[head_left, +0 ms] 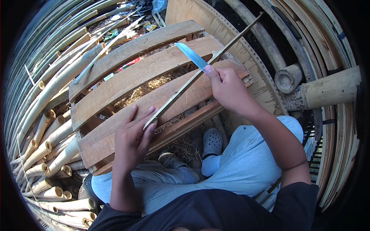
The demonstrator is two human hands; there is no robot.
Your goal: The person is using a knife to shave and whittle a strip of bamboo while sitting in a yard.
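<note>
A long, thin bamboo strip (175,96) runs slantwise above a slatted wooden bench (115,92), from lower left to far upper right. My left hand (133,134) holds its near end between thumb and fingers, low over the bench's near slat. In my right hand (231,90) is a knife (191,56), its handle hidden in the closed fist. The thumb lies near the base of the bright blade, which points to the far left. Blade and strip cross just beside that thumb; whether the edge bites into the strip I cannot tell.
Stacked bamboo poles (58,134) fill the left side. Wood shavings (152,84) lie below the slats. To the right are a curved plywood sheet (266,90), a thick bamboo piece (333,92) and long strips (339,142). My feet in grey clogs (212,141) are under the bench's near edge.
</note>
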